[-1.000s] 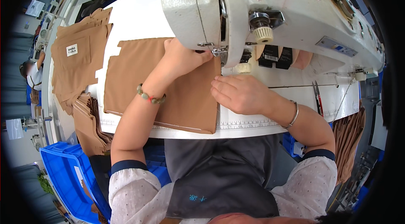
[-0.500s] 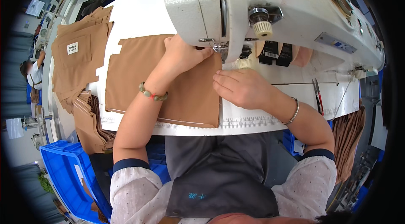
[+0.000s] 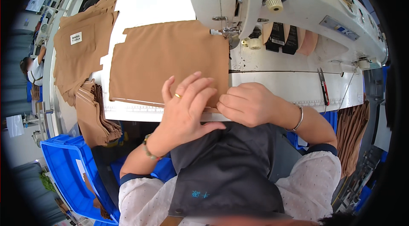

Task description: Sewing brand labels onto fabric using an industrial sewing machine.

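A flat brown fabric panel (image 3: 166, 55) lies on the white sewing table (image 3: 145, 0), its upper right part beside the presser foot and needle of the white sewing machine (image 3: 328, 9). My left hand (image 3: 187, 111) is open over the panel's front edge, fingers apart and raised, thumb stretched toward the right. My right hand (image 3: 245, 104) has its fingers closed on the panel's near right corner at the table's front edge. Scissors with red and black handles (image 3: 324, 87) lie on the table to the right of my right hand.
Stacked brown fabric pieces (image 3: 81, 51) and folded pieces (image 3: 93, 115) are at the left. A blue bin (image 3: 64, 162) stands at lower left. More brown fabric (image 3: 351, 136) hangs at the right edge. Cards and pale rolls (image 3: 306, 41) sit under the machine arm. A person (image 3: 34, 68) works at far left.
My left hand has left the presser foot and come down toward the front edge, spreading its fingers. My right hand has moved down along the panel's right side, and its fingers have curled.
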Action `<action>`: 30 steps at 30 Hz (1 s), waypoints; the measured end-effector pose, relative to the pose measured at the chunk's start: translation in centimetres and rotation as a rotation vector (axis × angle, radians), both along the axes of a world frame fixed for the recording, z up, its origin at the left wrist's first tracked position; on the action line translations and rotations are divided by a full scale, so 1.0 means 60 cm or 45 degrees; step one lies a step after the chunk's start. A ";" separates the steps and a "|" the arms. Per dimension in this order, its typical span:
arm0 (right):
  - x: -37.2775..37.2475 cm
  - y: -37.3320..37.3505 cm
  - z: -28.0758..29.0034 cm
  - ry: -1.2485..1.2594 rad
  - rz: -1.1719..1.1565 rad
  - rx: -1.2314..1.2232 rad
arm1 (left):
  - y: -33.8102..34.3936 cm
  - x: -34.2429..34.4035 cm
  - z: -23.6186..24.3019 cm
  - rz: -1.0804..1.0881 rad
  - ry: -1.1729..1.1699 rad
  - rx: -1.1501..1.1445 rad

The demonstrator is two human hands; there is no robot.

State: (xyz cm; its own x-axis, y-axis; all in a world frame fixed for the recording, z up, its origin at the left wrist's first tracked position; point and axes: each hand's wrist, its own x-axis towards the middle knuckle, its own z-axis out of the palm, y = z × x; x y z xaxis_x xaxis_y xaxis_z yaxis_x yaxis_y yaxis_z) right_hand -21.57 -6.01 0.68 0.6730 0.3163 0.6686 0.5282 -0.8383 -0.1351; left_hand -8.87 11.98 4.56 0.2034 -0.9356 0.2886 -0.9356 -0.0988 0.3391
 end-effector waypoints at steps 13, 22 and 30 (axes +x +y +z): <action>-0.044 0.032 -0.015 -0.049 -0.237 0.121 | 0.020 0.008 -0.036 -0.296 -0.320 -0.416; -0.057 0.033 -0.007 -0.038 -0.292 0.025 | 0.015 0.003 -0.043 -0.290 -0.417 -0.389; -0.059 0.031 -0.008 -0.010 -0.290 0.042 | 0.013 0.006 -0.040 -0.270 -0.495 -0.351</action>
State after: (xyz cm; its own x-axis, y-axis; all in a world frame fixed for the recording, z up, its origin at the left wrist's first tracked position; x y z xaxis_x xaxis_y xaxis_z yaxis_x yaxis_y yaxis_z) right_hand -25.08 -4.17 0.17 0.7192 0.1350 0.6816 0.3271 -0.9312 -0.1607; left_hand -8.51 12.75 2.15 -0.1535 -0.8233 0.5465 -0.9873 0.1506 -0.0504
